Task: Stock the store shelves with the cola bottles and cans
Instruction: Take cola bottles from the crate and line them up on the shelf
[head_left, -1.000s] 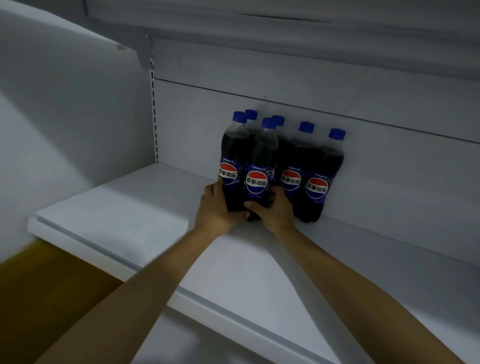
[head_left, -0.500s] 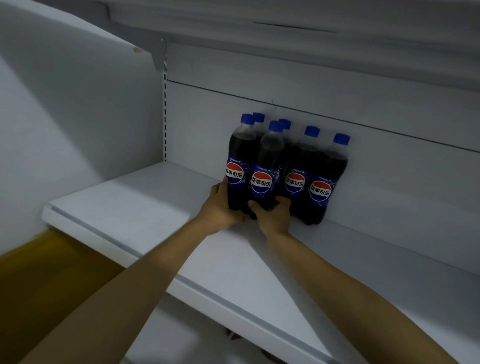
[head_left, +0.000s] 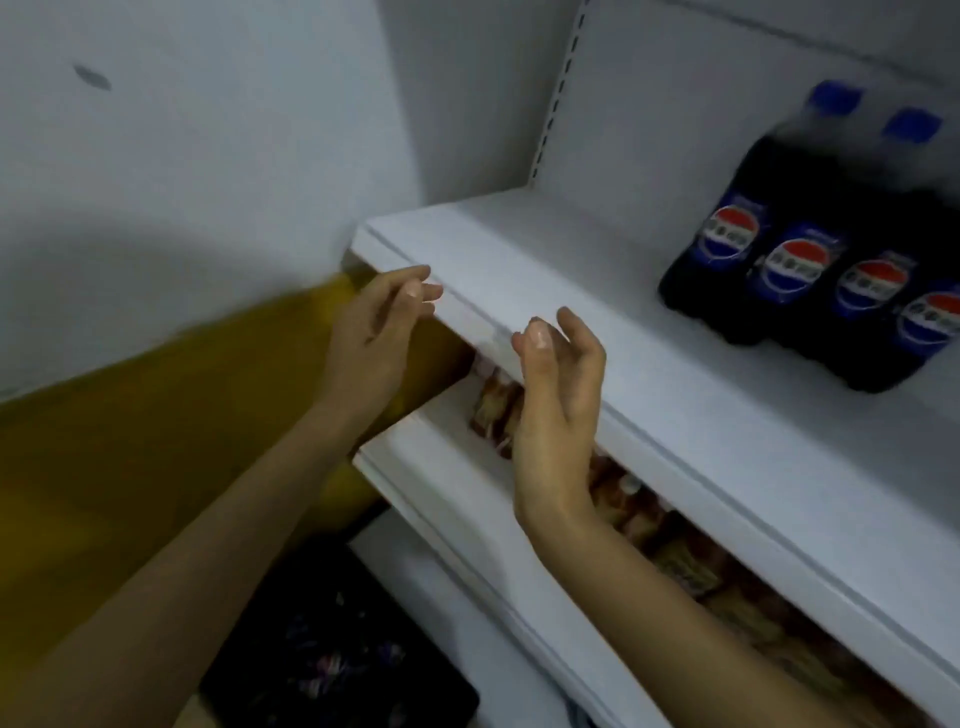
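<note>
**Both hands empty at the shelf lip, cola well off to the right**

I see the cola bottles (head_left: 810, 270) standing upright in a tight cluster on the upper shelf (head_left: 649, 384), far to the right and toward the back, blue caps up and somewhat blurred. The left hand (head_left: 374, 332) is at the shelf's front left corner, its fingers (head_left: 415, 283) loosely curled, tips at the lip, gripping nothing. The right hand (head_left: 558, 410) hovers before the lip, fingers (head_left: 576, 327) relaxed and empty too. Both hands are well apart from the bottles, and the right is nearer. The lower shelf (head_left: 441, 483) carries reddish packets (head_left: 496, 410) I cannot make out.
</note>
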